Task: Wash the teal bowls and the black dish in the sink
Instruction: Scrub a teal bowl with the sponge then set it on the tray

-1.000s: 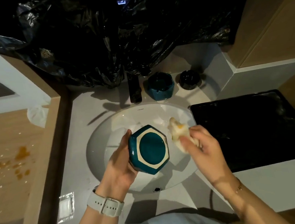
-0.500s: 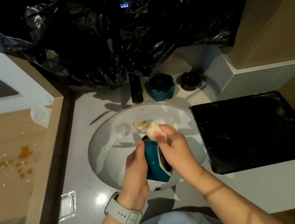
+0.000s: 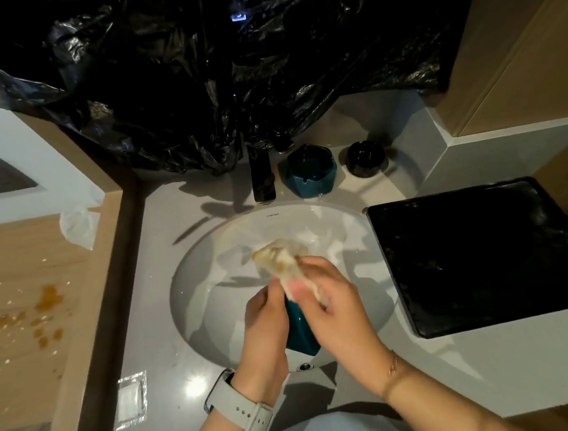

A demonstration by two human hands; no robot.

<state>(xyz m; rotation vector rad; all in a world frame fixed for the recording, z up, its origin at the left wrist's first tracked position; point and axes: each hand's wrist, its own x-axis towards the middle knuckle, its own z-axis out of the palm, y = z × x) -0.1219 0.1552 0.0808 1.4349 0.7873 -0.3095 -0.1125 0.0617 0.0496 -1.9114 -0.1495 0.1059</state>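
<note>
Nearest, left hand (image 3: 264,322) gripping teal bowl (image 3: 300,329) over sink (image 3: 193,290), now tipped on edge rather than base-up as a second ago. Right hand (image 3: 334,310) pinching stained cloth (image 3: 279,260), brought onto the bowl: scrubbing seemingly underway. Farther back on tabletop (image 3: 173,210), second teal bowl (image 3: 311,175) and black dish (image 3: 366,158) waiting.
</note>
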